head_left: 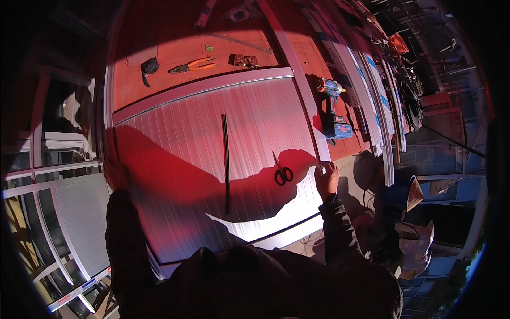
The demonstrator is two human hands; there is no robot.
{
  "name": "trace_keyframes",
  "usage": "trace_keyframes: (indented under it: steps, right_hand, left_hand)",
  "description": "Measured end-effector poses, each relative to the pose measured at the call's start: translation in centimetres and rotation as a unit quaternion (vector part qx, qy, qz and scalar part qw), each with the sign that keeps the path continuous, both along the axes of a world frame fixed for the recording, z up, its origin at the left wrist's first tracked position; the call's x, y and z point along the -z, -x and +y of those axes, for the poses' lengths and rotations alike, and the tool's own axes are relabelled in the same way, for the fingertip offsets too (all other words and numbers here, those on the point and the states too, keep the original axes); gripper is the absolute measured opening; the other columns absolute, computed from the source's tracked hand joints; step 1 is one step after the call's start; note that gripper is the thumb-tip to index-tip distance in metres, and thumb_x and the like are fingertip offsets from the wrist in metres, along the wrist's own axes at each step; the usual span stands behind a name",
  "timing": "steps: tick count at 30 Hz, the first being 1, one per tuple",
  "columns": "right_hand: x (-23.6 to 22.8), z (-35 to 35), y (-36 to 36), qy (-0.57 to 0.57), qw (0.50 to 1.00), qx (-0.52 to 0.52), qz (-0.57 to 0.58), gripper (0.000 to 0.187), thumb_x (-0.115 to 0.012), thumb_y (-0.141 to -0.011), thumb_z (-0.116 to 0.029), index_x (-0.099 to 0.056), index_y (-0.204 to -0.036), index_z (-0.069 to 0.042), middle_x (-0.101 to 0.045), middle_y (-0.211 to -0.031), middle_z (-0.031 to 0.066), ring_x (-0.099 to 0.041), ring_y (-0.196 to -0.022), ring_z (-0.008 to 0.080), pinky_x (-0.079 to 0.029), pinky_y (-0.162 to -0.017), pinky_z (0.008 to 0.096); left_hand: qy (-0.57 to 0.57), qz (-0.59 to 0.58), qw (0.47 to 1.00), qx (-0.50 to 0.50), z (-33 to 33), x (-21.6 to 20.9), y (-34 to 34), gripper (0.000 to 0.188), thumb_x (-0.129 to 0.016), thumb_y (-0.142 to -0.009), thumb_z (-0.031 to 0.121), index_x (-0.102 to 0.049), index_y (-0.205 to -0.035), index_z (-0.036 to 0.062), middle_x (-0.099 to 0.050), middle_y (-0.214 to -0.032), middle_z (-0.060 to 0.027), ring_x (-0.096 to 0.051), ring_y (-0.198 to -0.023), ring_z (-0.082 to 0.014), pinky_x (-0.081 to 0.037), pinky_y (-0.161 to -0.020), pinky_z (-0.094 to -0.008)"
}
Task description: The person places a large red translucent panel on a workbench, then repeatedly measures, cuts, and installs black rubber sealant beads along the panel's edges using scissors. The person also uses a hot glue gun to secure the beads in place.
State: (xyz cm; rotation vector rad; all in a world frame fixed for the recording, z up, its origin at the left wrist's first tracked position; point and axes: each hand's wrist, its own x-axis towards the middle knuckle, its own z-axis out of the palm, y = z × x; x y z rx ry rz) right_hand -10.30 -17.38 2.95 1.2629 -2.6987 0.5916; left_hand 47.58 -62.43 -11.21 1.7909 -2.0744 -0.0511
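Note:
A large ribbed panel [180, 133] in a pale metal frame [207, 91] lies flat before me. My right hand [326, 179] is closed on the frame's right side near its front corner. At the left side, my left hand [115, 174] rests against the frame's edge in deep shadow, and its fingers are hard to make out. Between them on the panel lie a thin black strip [226, 159], running away from me, and a pair of scissors [283, 174] with black handles, blades pointing away. Neither hand touches these two.
Beyond the frame, on the red-orange tabletop [175, 48], lie pliers [194, 65] with orange handles, a small black tool [150, 67] and small metallic pieces [243, 60]. A blue cordless drill [333, 109] lies right of the frame. Long metal profiles [372, 101] are stacked farther right. Framed panels [79, 212] stand left.

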Motion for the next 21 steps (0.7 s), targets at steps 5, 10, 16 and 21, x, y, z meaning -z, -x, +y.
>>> trace_keyframes:
  steps: [5,10,16,21]
  right_hand:
    - [0.7,13.3,-3.3,-0.063,0.983,0.172,0.015,0.042,-0.069,-0.08,-0.026,-0.061,-0.119,-0.013,-0.059,-0.124,0.0118,-0.053,-0.118,0.0374,-0.042,-0.096,0.051]
    - [2.3,18.5,-4.1,-0.099,0.959,0.243,-0.107,0.061,-0.065,-0.089,-0.042,-0.051,-0.137,-0.007,-0.06,-0.128,0.02,-0.057,-0.119,0.0401,-0.046,-0.097,0.0493]
    - [1.0,18.0,-1.9,-0.164,0.951,0.21,-0.159,0.058,-0.061,-0.088,-0.053,-0.061,-0.122,-0.007,-0.068,-0.114,0.0197,-0.063,-0.11,0.0394,-0.049,-0.093,0.0488]
    - [0.7,13.9,1.2,-0.071,0.974,0.179,-0.119,0.07,-0.071,-0.08,-0.048,-0.053,-0.131,-0.003,-0.059,-0.126,0.0223,-0.056,-0.118,0.042,-0.043,-0.1,0.0542]
  left_hand:
    - [0.12,0.121,0.975,0.146,18.1,-0.2,-0.4,0.052,-0.069,-0.089,0.024,-0.055,-0.134,0.0014,-0.056,-0.134,-0.0207,-0.049,-0.127,-0.0397,-0.04,-0.107,-0.05]
    - [-0.425,0.39,0.81,0.108,42.3,-4.9,1.1,0.035,-0.068,-0.092,0.029,-0.064,-0.113,0.0022,-0.069,-0.107,-0.0106,-0.065,-0.098,-0.0251,-0.053,-0.084,-0.0378]
    - [-0.683,0.519,0.51,-0.057,52.3,-2.0,4.6,0.038,-0.065,-0.092,0.035,-0.063,-0.116,0.0047,-0.068,-0.111,-0.0098,-0.064,-0.103,-0.0258,-0.052,-0.088,-0.0403]
    - [-0.62,0.652,0.401,-0.172,52.7,-0.4,9.9,0.042,-0.062,-0.093,0.04,-0.063,-0.118,0.0068,-0.067,-0.115,-0.0092,-0.063,-0.107,-0.0263,-0.051,-0.091,-0.0423]
